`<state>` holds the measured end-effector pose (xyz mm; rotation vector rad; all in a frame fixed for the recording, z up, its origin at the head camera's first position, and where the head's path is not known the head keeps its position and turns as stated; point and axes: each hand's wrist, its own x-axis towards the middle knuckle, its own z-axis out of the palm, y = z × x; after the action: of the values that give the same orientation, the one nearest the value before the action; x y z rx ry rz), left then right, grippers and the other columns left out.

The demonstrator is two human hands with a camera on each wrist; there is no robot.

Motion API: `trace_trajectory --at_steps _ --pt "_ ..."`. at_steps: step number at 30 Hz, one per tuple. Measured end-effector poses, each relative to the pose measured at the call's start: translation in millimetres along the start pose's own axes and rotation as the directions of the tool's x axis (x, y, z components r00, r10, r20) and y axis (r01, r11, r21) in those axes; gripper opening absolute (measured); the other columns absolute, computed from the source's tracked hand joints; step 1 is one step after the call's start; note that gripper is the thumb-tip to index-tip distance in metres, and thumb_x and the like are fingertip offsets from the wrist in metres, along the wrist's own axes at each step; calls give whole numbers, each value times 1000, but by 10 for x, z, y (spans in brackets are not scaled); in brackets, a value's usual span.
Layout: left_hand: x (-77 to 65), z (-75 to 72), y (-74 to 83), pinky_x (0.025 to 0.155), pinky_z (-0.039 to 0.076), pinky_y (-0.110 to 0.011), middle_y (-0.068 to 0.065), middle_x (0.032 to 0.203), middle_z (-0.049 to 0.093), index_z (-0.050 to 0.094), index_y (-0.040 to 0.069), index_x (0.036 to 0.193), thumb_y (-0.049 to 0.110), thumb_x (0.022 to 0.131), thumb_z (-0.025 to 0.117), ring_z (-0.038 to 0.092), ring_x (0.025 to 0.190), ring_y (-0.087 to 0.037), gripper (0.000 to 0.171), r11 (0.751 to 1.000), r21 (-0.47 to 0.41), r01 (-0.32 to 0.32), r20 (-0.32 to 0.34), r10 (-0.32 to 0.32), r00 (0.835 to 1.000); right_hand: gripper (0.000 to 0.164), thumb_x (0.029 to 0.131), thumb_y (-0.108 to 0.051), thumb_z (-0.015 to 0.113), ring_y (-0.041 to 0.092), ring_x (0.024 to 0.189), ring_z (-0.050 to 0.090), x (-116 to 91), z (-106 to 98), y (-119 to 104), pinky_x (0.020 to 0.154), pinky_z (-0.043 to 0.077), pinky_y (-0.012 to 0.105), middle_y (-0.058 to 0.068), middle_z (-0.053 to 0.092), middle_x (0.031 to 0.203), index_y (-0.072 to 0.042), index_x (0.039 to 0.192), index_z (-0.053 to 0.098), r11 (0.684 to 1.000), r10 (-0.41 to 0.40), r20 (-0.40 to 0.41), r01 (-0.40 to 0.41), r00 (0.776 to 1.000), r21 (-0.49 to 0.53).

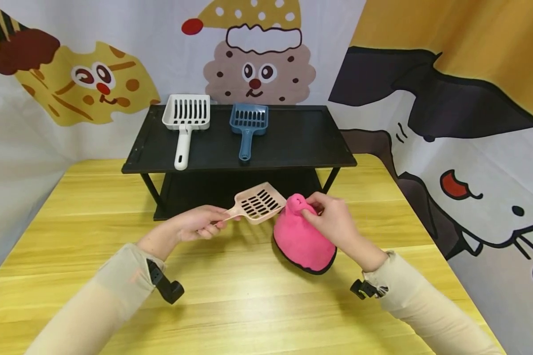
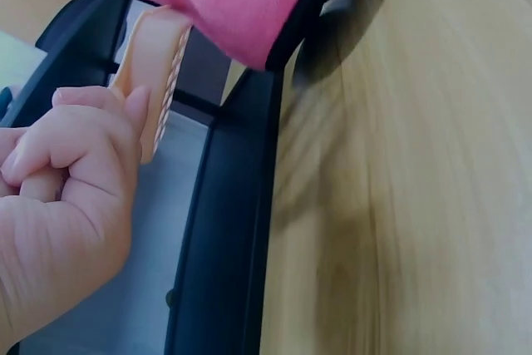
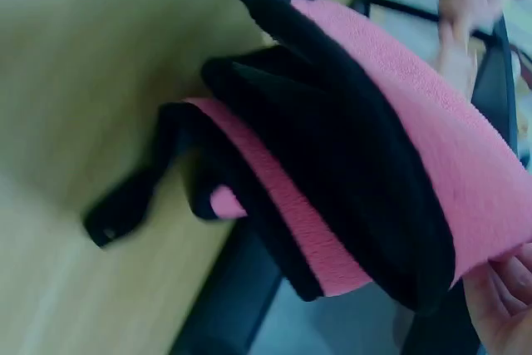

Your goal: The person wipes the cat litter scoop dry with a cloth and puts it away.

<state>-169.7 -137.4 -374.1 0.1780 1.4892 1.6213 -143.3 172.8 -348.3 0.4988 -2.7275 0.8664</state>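
Note:
My left hand (image 1: 202, 222) grips the handle of a pale pink slotted litter scoop (image 1: 259, 203), held above the table. The scoop's far corner meets a bright pink cloth item (image 1: 304, 241) with black edging; I cannot tell whether they touch. At its bunched top, my right hand (image 1: 330, 217) pinches the cloth between thumb and fingers. Seen from the right wrist, the cloth (image 3: 416, 97) hangs in folds, with a black strap (image 3: 125, 201) dangling from it. From the left wrist, the left hand (image 2: 75, 172) has its fingers curled, and the scoop (image 2: 154, 64) appears edge-on.
Behind the hands stands a low black two-tier rack (image 1: 293, 143). On its upper shelf lie a white litter scoop (image 1: 184, 130) and a blue litter scoop (image 1: 247, 129). The wood-grain table (image 1: 248, 305) ends at a cartoon-printed curtain (image 1: 169, 29).

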Motion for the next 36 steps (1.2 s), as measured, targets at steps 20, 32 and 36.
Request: trace_trajectory --at_steps 20,32,36 --pt "165 190 22 39 20 -10 6 68 38 37 -6 125 11 102 28 27 43 4 30 993 -118 -27 2 27 1000 19 74 -4 77 11 58 46 -39 370 -202 50 39 19 4 53 63 -5 76 57 989 -148 -104 147 984 -20" --pt "79 139 6 40 20 -11 5 70 37 33 -6 131 14 103 28 29 43 2 35 991 -135 2 28 2 1000 17 76 -3 75 16 61 48 59 212 29 54 40 22 10 59 70 -3 81 59 999 -31 -145 28 989 -24" --pt "11 99 -5 40 20 -11 6 69 41 39 -5 125 13 102 31 28 43 2 31 998 -56 3 34 -1 999 15 78 -4 74 18 62 53 74 95 137 56 44 25 13 65 75 -1 86 62 1000 -2 -148 -2 989 -30"
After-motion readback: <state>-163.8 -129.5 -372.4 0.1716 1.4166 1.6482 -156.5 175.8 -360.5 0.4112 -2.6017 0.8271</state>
